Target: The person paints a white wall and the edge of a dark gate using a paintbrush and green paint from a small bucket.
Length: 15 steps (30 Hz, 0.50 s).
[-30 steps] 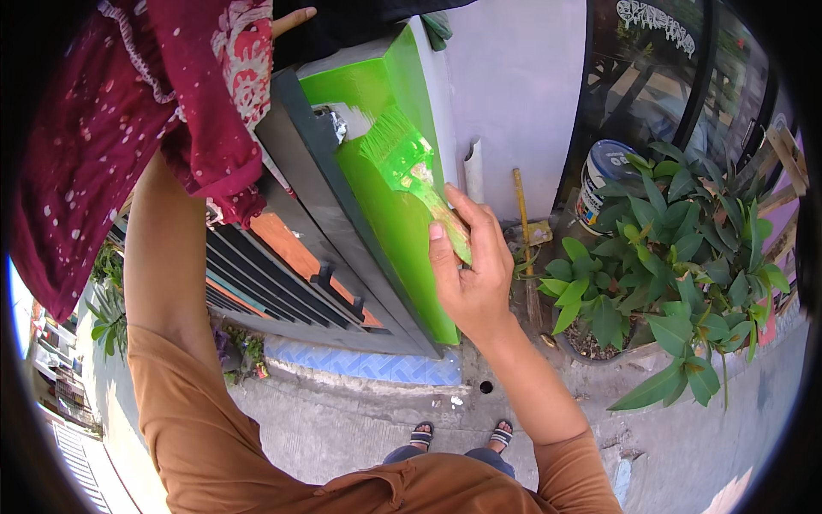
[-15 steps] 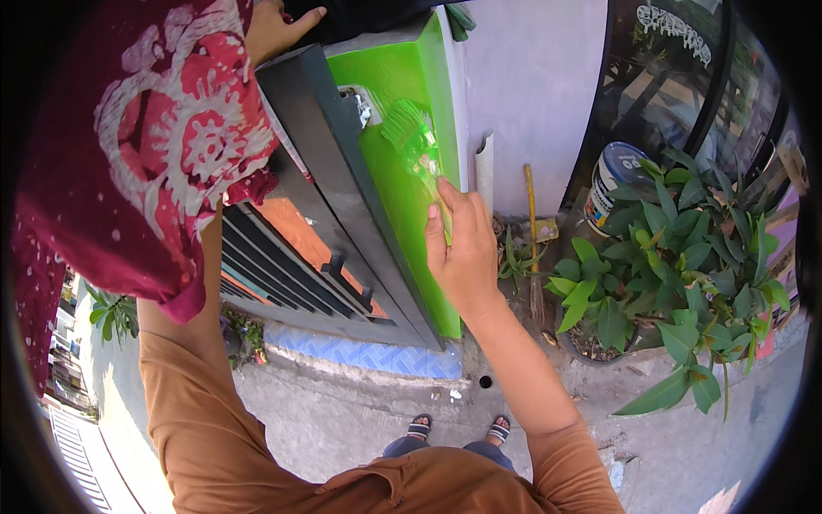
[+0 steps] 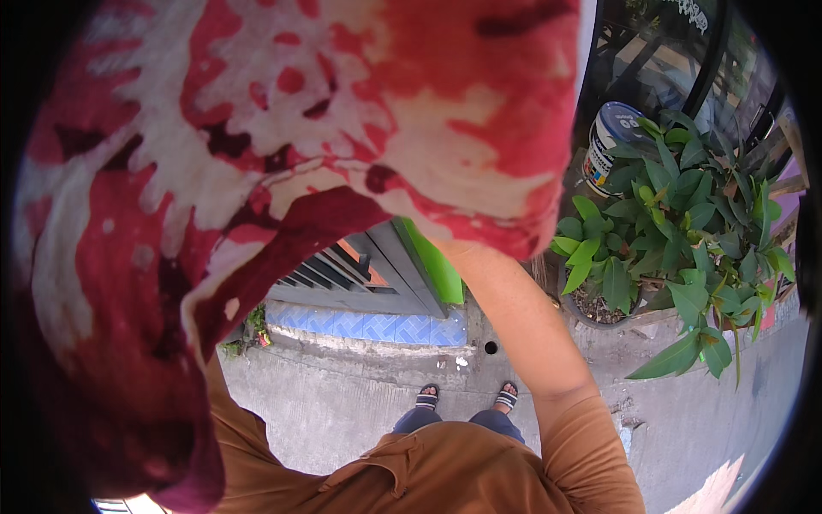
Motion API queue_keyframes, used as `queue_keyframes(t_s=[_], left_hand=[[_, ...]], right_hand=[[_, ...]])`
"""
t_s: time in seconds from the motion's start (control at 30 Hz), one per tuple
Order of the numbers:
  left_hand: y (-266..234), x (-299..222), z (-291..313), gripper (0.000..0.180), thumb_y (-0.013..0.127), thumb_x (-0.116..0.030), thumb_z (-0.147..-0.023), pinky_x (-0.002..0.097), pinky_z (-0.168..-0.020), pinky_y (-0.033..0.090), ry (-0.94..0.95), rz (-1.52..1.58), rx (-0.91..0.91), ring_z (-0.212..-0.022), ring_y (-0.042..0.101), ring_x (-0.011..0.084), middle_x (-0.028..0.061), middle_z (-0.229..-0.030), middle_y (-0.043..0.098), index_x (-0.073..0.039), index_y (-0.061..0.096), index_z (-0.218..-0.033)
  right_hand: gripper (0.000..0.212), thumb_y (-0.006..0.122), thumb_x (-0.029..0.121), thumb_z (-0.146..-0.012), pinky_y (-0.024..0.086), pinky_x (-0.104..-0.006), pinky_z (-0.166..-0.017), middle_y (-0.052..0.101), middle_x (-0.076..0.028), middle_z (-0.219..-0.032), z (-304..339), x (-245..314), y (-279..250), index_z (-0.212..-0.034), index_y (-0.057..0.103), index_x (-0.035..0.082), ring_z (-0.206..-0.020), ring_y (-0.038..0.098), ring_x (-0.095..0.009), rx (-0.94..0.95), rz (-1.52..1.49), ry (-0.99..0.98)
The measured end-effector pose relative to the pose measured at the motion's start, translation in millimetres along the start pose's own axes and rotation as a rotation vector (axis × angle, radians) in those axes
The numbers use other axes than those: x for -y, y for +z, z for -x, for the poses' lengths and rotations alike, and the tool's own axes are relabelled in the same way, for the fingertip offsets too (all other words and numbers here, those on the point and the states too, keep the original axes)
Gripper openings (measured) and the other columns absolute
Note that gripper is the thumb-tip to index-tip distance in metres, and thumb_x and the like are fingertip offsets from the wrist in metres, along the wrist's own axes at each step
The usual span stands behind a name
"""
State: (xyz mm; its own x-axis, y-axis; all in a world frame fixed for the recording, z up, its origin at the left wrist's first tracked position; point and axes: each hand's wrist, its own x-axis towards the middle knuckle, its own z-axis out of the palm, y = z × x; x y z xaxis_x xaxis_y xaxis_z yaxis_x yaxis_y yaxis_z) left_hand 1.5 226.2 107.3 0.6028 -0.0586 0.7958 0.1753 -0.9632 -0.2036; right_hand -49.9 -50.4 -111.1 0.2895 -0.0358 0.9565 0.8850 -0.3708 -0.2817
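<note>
A red and white patterned cloth [image 3: 300, 128] hangs close in front of me and covers most of the upper left. It hides both of my hands and whatever they touch. My right forearm [image 3: 527, 321] reaches up and passes behind the cloth's lower edge. Of my left arm only the brown sleeve [image 3: 231, 428] shows below the cloth. Beneath the cloth, a short strip of the bright green wall [image 3: 443, 276] appears beside the dark grey slatted gate [image 3: 398, 287]. The paintbrush seen earlier is out of sight.
A blue tiled ledge [image 3: 368, 326] runs under the gate. To the right stand a leafy potted plant [image 3: 685, 265] and a white paint bucket [image 3: 602, 146] with a blue lid. My sandalled feet [image 3: 507, 396] are on the concrete ground [image 3: 342, 407], near a small round hole [image 3: 491, 347].
The cloth has swung right across the view, covering my hands, the green-bristled paintbrush and most of the green wall. Half a second ago my right hand held that brush against the wall.
</note>
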Motion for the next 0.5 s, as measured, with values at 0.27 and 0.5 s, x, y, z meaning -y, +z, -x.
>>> queue_keyframes(t_s=[0.27,0.5], left_hand=[[3.9,-1.8,38.4,0.081,0.053,-0.076,-0.087,0.0428,-0.085,0.055,-0.019,0.048,-0.012,-0.094,0.073,0.0352,0.0213,-0.098,0.074,0.001,0.076,-0.097],[-6.6,1.6,53.9,0.079,0.054,-0.074,-0.088,0.0435,-0.087,0.055,-0.027,0.052,-0.016,-0.096,0.072,0.0358,0.0216,-0.1,0.074,0.001,0.076,-0.099]], right_hand=[[0.035,0.066,0.004,-0.093,0.051,-0.0436,-0.075,0.058,-0.015,-0.098,22.3,1.7,-24.4,-0.127,0.06,0.0,-0.089,0.059,-0.034,0.062,0.005,0.06],[0.036,0.067,0.003,-0.091,0.051,-0.0419,-0.073,0.055,-0.013,-0.095,8.8,-10.9,-5.4,-0.126,0.06,0.0,-0.09,0.059,-0.03,0.108,0.092,0.014]])
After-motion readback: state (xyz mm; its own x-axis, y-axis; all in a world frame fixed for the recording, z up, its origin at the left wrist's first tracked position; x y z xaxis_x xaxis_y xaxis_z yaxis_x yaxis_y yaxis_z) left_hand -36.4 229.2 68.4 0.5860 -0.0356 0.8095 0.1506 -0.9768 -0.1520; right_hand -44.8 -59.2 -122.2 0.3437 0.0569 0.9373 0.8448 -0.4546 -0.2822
